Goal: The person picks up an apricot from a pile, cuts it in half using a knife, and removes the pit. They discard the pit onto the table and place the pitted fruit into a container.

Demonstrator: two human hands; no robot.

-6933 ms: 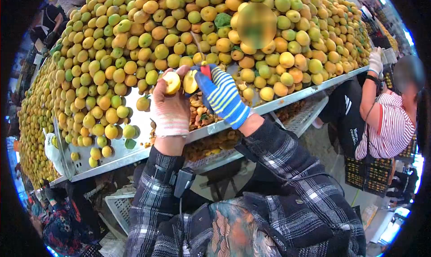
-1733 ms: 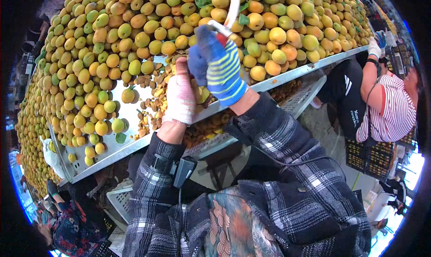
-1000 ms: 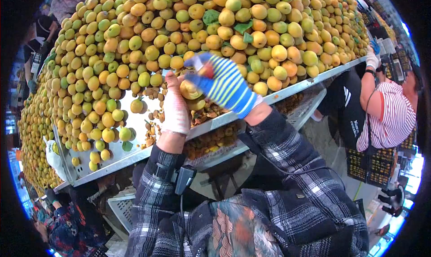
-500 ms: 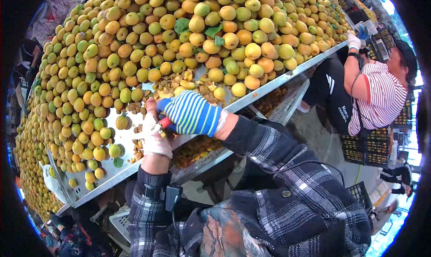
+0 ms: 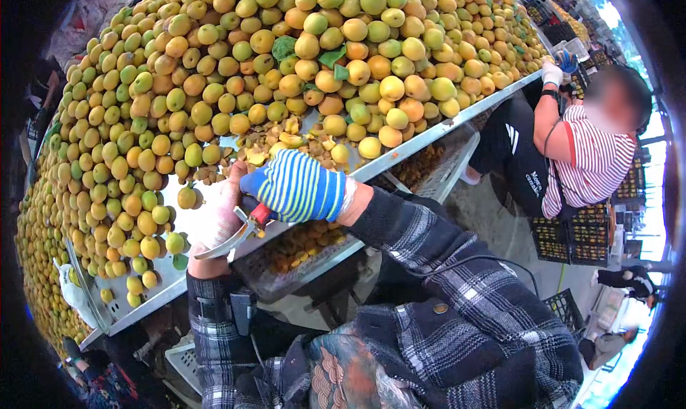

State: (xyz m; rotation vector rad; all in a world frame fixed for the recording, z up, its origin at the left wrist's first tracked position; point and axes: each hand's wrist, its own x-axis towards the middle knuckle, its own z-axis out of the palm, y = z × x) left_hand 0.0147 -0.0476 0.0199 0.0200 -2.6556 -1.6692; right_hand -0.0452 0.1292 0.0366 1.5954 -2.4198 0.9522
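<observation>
I see two gloved hands close together over the near edge of the metal table [image 5: 184,219]. The right hand [image 5: 296,187] wears a blue glove with pale stripes. Its fingers are curled in tight, and they hold a knife [image 5: 261,212] with a red handle. The handle sticks out below the fingers, on the side by the left hand. The curved blade [image 5: 230,244] reaches past the near edge of the table and crosses in front of the left wrist. I can't tell if the blade touches it.

The left hand [image 5: 220,217] has a whitish glove. Its thumb points up, right next to the right hand's fingers. The rest of its fingers are hidden from me, so I can't tell how wide they are or if they hold anything.

On the table, a huge pile of yellow, orange and green fruit [image 5: 214,73] fills the far side. A heap of cut bits [image 5: 286,141] lies just past the hands, between them and the pile. One fruit [image 5: 187,198] sits on the table's bare part, near the left hand. Under the table's near edge is a crate [image 5: 325,267] with more bits inside. Off the table's right end, another person [image 5: 600,155] sits in a striped top.
</observation>
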